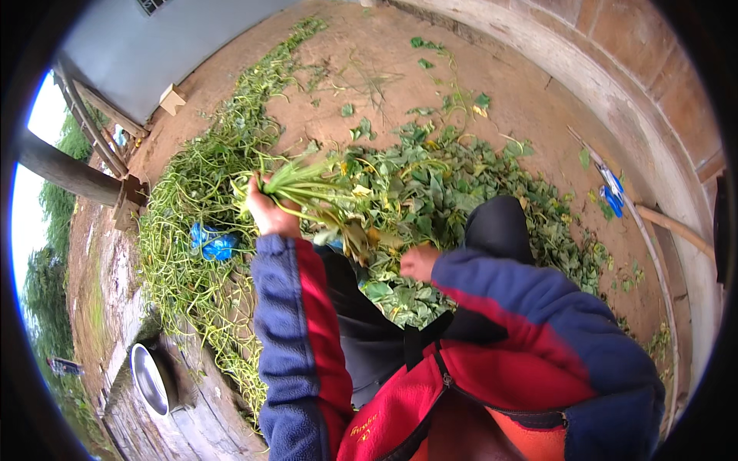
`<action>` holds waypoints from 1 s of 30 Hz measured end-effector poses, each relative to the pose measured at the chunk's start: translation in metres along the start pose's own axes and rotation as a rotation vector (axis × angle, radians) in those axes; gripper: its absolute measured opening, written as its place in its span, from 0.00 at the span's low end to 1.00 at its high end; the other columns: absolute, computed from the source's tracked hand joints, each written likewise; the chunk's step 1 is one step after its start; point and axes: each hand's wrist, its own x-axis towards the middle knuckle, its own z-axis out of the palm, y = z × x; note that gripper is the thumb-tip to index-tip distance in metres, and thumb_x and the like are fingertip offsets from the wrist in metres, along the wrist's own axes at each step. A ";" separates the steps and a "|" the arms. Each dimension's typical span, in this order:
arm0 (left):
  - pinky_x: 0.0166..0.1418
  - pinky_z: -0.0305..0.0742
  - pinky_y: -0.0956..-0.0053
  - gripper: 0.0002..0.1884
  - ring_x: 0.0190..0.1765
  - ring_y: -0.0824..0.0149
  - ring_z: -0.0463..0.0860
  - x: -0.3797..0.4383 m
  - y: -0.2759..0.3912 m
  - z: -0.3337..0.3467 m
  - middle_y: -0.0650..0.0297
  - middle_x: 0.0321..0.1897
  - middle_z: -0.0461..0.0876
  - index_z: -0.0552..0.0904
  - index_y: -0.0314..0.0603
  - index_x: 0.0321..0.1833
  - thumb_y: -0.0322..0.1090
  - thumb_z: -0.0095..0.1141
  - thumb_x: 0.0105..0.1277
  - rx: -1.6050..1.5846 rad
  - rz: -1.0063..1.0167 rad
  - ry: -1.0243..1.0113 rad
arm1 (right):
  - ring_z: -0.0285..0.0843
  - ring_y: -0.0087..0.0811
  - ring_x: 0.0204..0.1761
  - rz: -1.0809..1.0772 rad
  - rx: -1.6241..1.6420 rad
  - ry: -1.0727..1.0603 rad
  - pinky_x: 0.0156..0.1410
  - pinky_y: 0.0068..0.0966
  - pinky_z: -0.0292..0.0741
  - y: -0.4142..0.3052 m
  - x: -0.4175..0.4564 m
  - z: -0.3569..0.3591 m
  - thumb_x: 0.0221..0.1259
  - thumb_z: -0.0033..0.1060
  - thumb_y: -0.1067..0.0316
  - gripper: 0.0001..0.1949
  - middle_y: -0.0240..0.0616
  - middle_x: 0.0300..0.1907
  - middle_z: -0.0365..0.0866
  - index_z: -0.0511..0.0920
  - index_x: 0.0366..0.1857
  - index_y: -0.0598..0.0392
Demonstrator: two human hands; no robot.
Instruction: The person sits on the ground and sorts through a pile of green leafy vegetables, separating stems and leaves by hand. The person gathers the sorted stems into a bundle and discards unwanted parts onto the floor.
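Note:
My left hand (271,208) is closed around a bunch of long green leaf stalks (300,184), whose ends with wilted, partly yellow leaves hang to the right over the pile. My right hand (419,263) is a little lower and to the right, close to those leaf ends and just above the green leaves; its fingers are blurred and whether they hold anything does not show. A broad heap of loose green leaves (444,184) lies before my knees. Left of it spreads a long heap of green vines and stems (190,167).
A blue plastic bag (214,242) lies among the stems. A metal basin (151,380) stands on planks at the lower left. Blue-handled scissors (612,193) and a long stick (654,259) are at the right, by a low wall. A wooden post (75,173) is at the left.

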 end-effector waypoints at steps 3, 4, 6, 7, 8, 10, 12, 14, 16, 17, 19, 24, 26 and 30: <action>0.35 0.68 0.71 0.11 0.22 0.69 0.68 0.033 -0.009 -0.003 0.67 0.14 0.67 0.65 0.45 0.20 0.37 0.38 0.61 -0.052 0.067 0.050 | 0.72 0.34 0.20 0.069 0.103 0.066 0.28 0.30 0.69 -0.012 0.012 -0.058 0.46 0.54 0.59 0.10 0.41 0.16 0.73 0.76 0.20 0.56; 0.33 0.68 0.73 0.11 0.21 0.69 0.68 0.035 -0.010 -0.001 0.67 0.14 0.68 0.66 0.45 0.20 0.36 0.38 0.61 -0.092 0.030 0.037 | 0.72 0.28 0.18 0.133 0.186 0.114 0.26 0.26 0.69 -0.018 0.014 -0.072 0.47 0.55 0.62 0.09 0.39 0.16 0.74 0.76 0.21 0.56; 0.30 0.68 0.75 0.10 0.20 0.70 0.68 0.058 -0.005 -0.015 0.68 0.14 0.69 0.67 0.45 0.21 0.36 0.39 0.60 -0.086 0.015 0.045 | 0.68 0.21 0.14 0.117 0.275 0.165 0.22 0.21 0.67 -0.030 0.024 -0.096 0.50 0.54 0.64 0.09 0.34 0.13 0.72 0.75 0.21 0.58; 0.29 0.68 0.76 0.10 0.20 0.70 0.68 0.062 -0.009 -0.013 0.68 0.14 0.69 0.68 0.45 0.21 0.36 0.39 0.60 -0.067 -0.002 0.057 | 0.67 0.19 0.14 0.137 0.351 0.211 0.21 0.20 0.66 -0.026 0.028 -0.103 0.50 0.53 0.65 0.09 0.33 0.12 0.71 0.75 0.20 0.58; 0.28 0.68 0.76 0.10 0.20 0.71 0.68 0.077 -0.012 -0.019 0.68 0.14 0.69 0.68 0.44 0.21 0.36 0.39 0.60 -0.042 0.020 0.094 | 0.67 0.19 0.15 0.106 0.328 0.266 0.21 0.19 0.65 -0.024 0.034 -0.112 0.51 0.53 0.65 0.09 0.32 0.12 0.71 0.75 0.20 0.58; 0.27 0.68 0.78 0.09 0.19 0.72 0.68 0.088 -0.019 -0.021 0.69 0.14 0.69 0.68 0.45 0.21 0.35 0.40 0.59 -0.038 0.001 0.077 | 0.67 0.18 0.15 0.065 0.406 0.331 0.21 0.18 0.65 -0.020 0.044 -0.122 0.52 0.51 0.68 0.07 0.31 0.13 0.72 0.74 0.21 0.59; 0.28 0.68 0.78 0.09 0.20 0.72 0.68 0.091 -0.024 -0.022 0.69 0.15 0.69 0.69 0.46 0.21 0.35 0.40 0.59 -0.136 -0.115 0.020 | 0.67 0.16 0.21 0.089 0.546 0.315 0.26 0.14 0.66 -0.021 0.055 -0.124 0.53 0.50 0.70 0.05 0.28 0.19 0.71 0.74 0.28 0.59; 0.29 0.69 0.76 0.09 0.20 0.72 0.69 0.097 -0.032 -0.022 0.69 0.15 0.70 0.69 0.46 0.21 0.35 0.40 0.59 -0.145 -0.115 0.030 | 0.67 0.16 0.23 -0.042 0.509 0.359 0.28 0.15 0.66 -0.029 0.064 -0.125 0.52 0.51 0.71 0.05 0.28 0.21 0.72 0.74 0.30 0.59; 0.30 0.69 0.74 0.09 0.21 0.70 0.70 0.102 -0.043 -0.022 0.69 0.15 0.70 0.69 0.46 0.22 0.36 0.40 0.59 -0.159 -0.161 -0.022 | 0.68 0.17 0.26 -0.158 0.444 0.417 0.30 0.15 0.67 -0.036 0.072 -0.123 0.49 0.54 0.73 0.08 0.30 0.25 0.72 0.75 0.34 0.58; 0.31 0.69 0.73 0.09 0.21 0.69 0.70 0.105 -0.048 -0.021 0.69 0.15 0.70 0.69 0.46 0.22 0.37 0.38 0.59 -0.141 -0.165 0.057 | 0.68 0.19 0.26 -0.285 0.324 0.482 0.30 0.16 0.67 -0.032 0.079 -0.121 0.46 0.56 0.75 0.09 0.31 0.25 0.71 0.75 0.34 0.57; 0.33 0.69 0.73 0.10 0.21 0.69 0.69 0.103 -0.058 -0.017 0.68 0.15 0.69 0.68 0.45 0.22 0.37 0.37 0.60 -0.113 -0.163 0.002 | 0.68 0.21 0.26 -0.188 0.355 0.450 0.30 0.17 0.67 -0.039 0.085 -0.121 0.44 0.57 0.75 0.10 0.32 0.23 0.71 0.75 0.34 0.56; 0.34 0.69 0.73 0.11 0.21 0.69 0.69 0.127 -0.075 -0.022 0.67 0.14 0.69 0.67 0.45 0.22 0.38 0.37 0.61 -0.074 -0.136 0.091 | 0.70 0.30 0.25 -0.252 0.250 0.509 0.30 0.23 0.68 -0.025 0.105 -0.120 0.43 0.58 0.74 0.08 0.36 0.23 0.71 0.75 0.30 0.57; 0.30 0.68 0.75 0.10 0.20 0.71 0.68 0.133 -0.080 -0.023 0.69 0.14 0.70 0.69 0.46 0.19 0.34 0.42 0.58 -0.060 -0.081 0.199 | 0.71 0.34 0.26 -0.226 0.216 0.506 0.30 0.25 0.69 -0.018 0.111 -0.117 0.43 0.57 0.71 0.06 0.36 0.23 0.72 0.75 0.27 0.56; 0.36 0.68 0.69 0.11 0.24 0.69 0.70 0.154 -0.073 -0.048 0.68 0.16 0.71 0.70 0.47 0.20 0.37 0.40 0.59 -0.023 -0.139 0.142 | 0.71 0.37 0.25 -0.197 0.162 0.531 0.29 0.29 0.68 -0.006 0.122 -0.113 0.44 0.53 0.71 0.03 0.37 0.21 0.71 0.74 0.22 0.57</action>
